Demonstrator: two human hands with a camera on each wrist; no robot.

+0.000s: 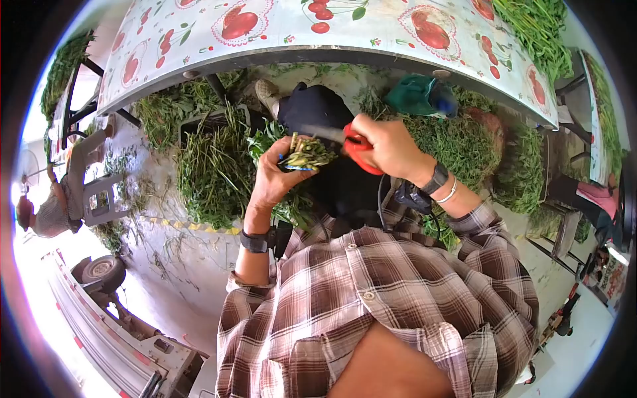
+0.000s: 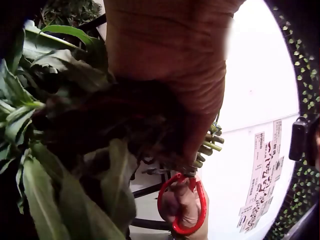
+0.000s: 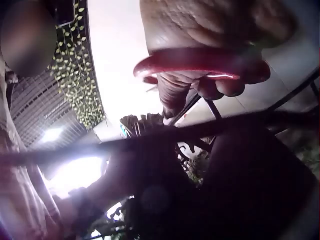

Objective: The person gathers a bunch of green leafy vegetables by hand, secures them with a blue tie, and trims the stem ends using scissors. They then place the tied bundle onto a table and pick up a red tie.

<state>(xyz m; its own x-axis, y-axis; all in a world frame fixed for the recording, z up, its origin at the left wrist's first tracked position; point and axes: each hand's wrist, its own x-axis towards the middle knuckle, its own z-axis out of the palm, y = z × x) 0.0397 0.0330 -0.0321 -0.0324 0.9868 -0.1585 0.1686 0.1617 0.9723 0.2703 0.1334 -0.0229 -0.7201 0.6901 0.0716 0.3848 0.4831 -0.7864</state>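
Observation:
My left hand point(image 1: 267, 178) grips a bundle of green leafy stems point(image 1: 309, 155) with the cut ends facing up and right. A bit of blue band shows at the bundle. Broad leaves point(image 2: 55, 195) hang below that hand in the left wrist view. My right hand point(image 1: 398, 152) holds scissors by their red handles point(image 1: 359, 147), fingers through the loops. The blurred blades point(image 1: 324, 131) point left, close by the stem ends. In the right wrist view the red handle point(image 3: 190, 62) crosses the palm, and the stem ends point(image 3: 142, 123) show beyond.
A table with a fruit-print cover point(image 1: 378, 33) spans the front. Heaped greens point(image 1: 212, 172) lie at left, more greens point(image 1: 458, 146) at right, near a green bag point(image 1: 410, 95). A grey stool point(image 1: 105, 199) and another person point(image 1: 56, 209) are at far left, a truck point(image 1: 113, 318) behind.

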